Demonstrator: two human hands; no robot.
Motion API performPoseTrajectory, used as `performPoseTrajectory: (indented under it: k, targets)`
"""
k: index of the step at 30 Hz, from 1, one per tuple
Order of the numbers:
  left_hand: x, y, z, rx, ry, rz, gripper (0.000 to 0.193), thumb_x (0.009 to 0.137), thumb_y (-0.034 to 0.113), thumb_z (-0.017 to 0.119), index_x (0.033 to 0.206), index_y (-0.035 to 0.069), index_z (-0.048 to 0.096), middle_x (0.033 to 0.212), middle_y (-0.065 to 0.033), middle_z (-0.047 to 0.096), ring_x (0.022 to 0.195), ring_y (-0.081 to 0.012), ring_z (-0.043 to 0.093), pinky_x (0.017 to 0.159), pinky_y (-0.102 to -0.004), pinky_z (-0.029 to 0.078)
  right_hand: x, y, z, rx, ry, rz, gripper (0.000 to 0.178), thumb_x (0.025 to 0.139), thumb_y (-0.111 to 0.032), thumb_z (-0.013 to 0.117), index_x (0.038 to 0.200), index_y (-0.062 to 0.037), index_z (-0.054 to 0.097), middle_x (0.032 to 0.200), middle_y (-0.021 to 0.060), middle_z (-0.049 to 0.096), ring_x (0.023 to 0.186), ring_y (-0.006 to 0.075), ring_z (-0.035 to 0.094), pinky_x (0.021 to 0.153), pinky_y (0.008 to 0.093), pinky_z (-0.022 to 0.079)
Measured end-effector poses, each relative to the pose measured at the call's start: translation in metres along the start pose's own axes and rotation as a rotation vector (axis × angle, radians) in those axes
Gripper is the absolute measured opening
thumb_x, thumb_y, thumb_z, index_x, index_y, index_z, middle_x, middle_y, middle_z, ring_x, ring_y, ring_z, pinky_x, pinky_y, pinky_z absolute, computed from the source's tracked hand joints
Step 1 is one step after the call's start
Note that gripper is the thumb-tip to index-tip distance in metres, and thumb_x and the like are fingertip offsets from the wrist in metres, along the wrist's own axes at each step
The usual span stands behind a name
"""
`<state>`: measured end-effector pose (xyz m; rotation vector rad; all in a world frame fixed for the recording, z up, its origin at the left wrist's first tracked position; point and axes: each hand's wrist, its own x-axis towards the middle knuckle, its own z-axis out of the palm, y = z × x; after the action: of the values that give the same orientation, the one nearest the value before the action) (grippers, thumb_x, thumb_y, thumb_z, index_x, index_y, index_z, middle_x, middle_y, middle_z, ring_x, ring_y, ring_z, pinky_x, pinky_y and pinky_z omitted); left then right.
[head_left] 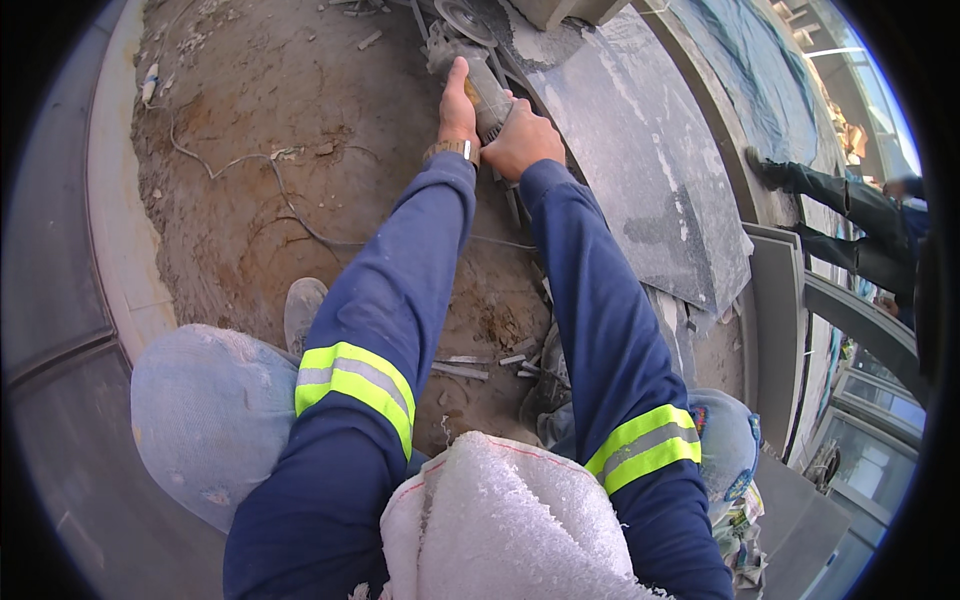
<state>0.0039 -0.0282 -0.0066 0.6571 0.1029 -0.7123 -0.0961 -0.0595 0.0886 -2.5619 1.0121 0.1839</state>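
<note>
Both of my hands are closed around an angle grinder (487, 97) at the top of the view. My left hand (459, 112) grips its left side, the thumb lying along the body. From the right, my right hand (524, 140) wraps the rear end of the body. The grinder's round disc (466, 20) points away from me, over the near-left edge of a grey stone slab (640, 140). Whether the disc touches the slab cannot be made out. My fingers hide part of the grinder's body.
A thin cable (290, 205) snakes across the brown dirt floor (230, 240) to the left. Narrow stone offcuts (460, 370) lie between my feet. Dark panels (50, 250) border the left side. A person in dark trousers (850, 200) is at the far right, near a blue sheet (745, 65).
</note>
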Motion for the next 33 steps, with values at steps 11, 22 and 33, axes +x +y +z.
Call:
performPoseTrajectory:
  k: [11,22,33]
  targets:
    - [-0.012,-0.001,0.001,0.017,0.023,-0.029,0.056,0.095,0.059,0.054,0.098,0.004,0.064,0.084,-0.0155,0.07,0.072,-0.0306,0.068,0.071,-0.0419,0.058,-0.009,0.002,-0.003,-0.011,-0.006,0.0,0.074,0.075,-0.036,0.076,0.133,0.0007,0.049,0.115,0.0243,0.068,0.109,0.0381,0.067,0.096,0.0436,0.053]
    - [-0.018,-0.004,0.003,-0.012,0.019,-0.036,0.056,0.094,0.058,0.055,0.1,0.003,0.064,0.084,-0.0156,0.069,0.073,-0.0307,0.068,0.071,-0.0423,0.058,-0.013,0.006,-0.001,-0.036,-0.006,0.008,0.074,0.075,-0.035,0.076,0.134,-0.0001,0.049,0.115,0.0238,0.069,0.108,0.0379,0.068,0.096,0.0433,0.053]
    - [-0.008,0.005,0.007,-0.025,0.024,-0.004,0.051,0.094,0.055,0.058,0.095,0.004,0.064,0.081,-0.0145,0.069,0.068,-0.0292,0.067,0.068,-0.0415,0.056,0.001,0.001,0.003,0.014,0.028,0.007,0.076,0.071,-0.039,0.078,0.128,0.0041,0.052,0.114,0.0279,0.068,0.11,0.0413,0.066,0.096,0.0458,0.052]
